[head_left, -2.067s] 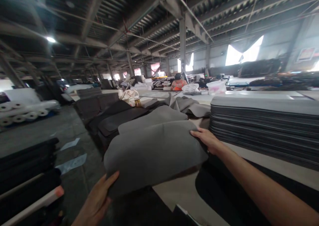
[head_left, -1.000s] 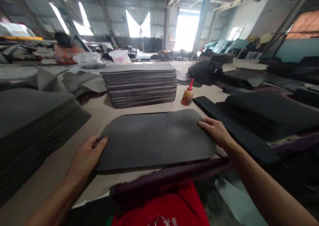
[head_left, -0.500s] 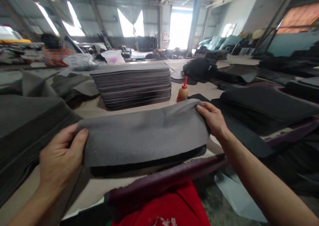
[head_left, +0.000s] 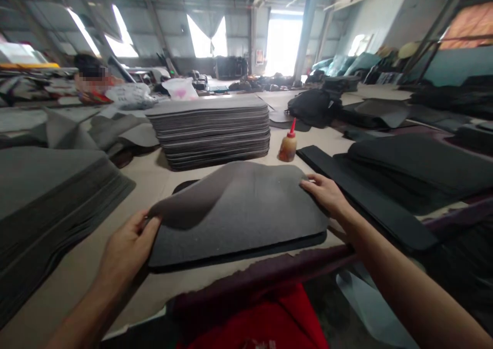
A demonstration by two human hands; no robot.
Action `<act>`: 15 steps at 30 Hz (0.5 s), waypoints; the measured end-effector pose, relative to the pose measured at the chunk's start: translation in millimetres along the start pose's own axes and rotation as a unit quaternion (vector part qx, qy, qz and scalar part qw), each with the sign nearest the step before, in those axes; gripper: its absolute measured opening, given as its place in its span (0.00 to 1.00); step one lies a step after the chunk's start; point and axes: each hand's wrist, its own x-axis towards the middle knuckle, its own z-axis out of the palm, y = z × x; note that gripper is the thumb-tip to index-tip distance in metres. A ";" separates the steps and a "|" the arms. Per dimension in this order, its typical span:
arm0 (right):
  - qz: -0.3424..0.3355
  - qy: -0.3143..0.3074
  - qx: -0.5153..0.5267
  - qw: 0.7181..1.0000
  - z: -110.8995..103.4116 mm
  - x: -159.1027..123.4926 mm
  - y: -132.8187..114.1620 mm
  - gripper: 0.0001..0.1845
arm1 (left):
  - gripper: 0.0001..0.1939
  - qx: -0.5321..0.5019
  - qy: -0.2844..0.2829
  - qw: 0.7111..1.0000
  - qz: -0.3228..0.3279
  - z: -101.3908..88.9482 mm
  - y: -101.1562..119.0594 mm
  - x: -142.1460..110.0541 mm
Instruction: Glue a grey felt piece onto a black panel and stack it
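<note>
A grey felt sheet (head_left: 246, 210) lies over a dark foam pad (head_left: 269, 247) on the table in front of me. Its far left part still bulges up off the pad. My left hand (head_left: 129, 246) grips the sheet's left edge, fingers curled around it. My right hand (head_left: 325, 195) holds the right edge, fingers pressed on top. The pad's black rim shows along the near side under the sheet.
A tall stack of grey sheets (head_left: 211, 131) stands behind, with an orange glue bottle (head_left: 288, 144) beside it. Grey felt piles (head_left: 50, 190) fill the left, black foam pieces (head_left: 404, 169) the right. A person (head_left: 92, 77) works far back left. The table's maroon edge (head_left: 269, 277) is near me.
The grey sheet was held up between both hands half a second ago. Now it has come down onto the dark pad, with both hands lower at its edges.
</note>
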 end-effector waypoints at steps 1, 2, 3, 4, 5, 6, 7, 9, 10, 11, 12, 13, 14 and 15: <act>0.003 -0.004 -0.011 1.000 0.0 -1.0 1.6 0.22 | 0.25 0.019 -0.004 1.000 -0.007 0.8 -2.0 0.3; 0.005 -0.007 -0.020 1.000 0.3 -1.8 2.8 0.22 | 0.25 0.041 -0.005 0.999 -0.011 1.3 -3.6 0.5; 0.006 -0.010 -0.028 1.000 0.7 -2.4 3.8 0.22 | 0.24 0.059 -0.008 0.998 -0.013 1.7 -4.9 0.8; 0.005 -0.013 -0.035 0.999 1.3 -2.8 4.6 0.22 | 0.24 0.073 -0.008 0.997 -0.012 2.0 -6.0 1.2; 0.003 -0.015 -0.042 0.999 1.8 -3.2 5.5 0.22 | 0.24 0.081 -0.010 0.997 -0.012 2.3 -6.7 1.5; 0.000 -0.017 -0.048 0.999 2.2 -3.6 6.3 0.22 | 0.24 0.084 -0.012 0.996 -0.013 2.6 -7.1 1.7; -0.004 -0.019 -0.054 0.998 2.5 -4.2 6.9 0.23 | 0.25 0.079 -0.014 0.997 -0.015 3.0 -7.2 1.7; -0.009 -0.020 -0.069 0.997 2.5 -5.6 7.7 0.23 | 0.25 0.062 -0.023 0.998 -0.016 3.7 -6.0 1.1; -0.010 -0.019 -0.076 0.997 2.3 -6.5 7.6 0.22 | 0.26 0.057 -0.024 0.998 -0.021 4.0 -5.0 0.7; -0.010 -0.019 -0.084 0.996 2.1 -7.5 7.2 0.22 | 0.26 0.056 -0.026 0.998 -0.028 4.2 -3.8 0.2; -0.010 -0.019 -0.090 0.996 2.0 -8.5 6.5 0.21 | 0.27 0.059 -0.025 0.997 -0.034 4.2 -2.7 -0.3; -0.010 -0.019 -0.095 0.995 1.9 -9.6 5.5 0.21 | 0.27 0.067 -0.022 0.997 -0.039 4.2 -1.7 -0.5; -0.010 -0.019 -0.101 0.995 1.9 -10.6 4.4 0.21 | 0.28 0.073 -0.019 0.996 -0.043 4.1 -0.9 -0.6; -0.011 -0.020 -0.107 0.994 1.9 -11.5 3.2 0.20 | 0.29 0.077 -0.019 0.996 -0.044 4.0 -0.4 -0.6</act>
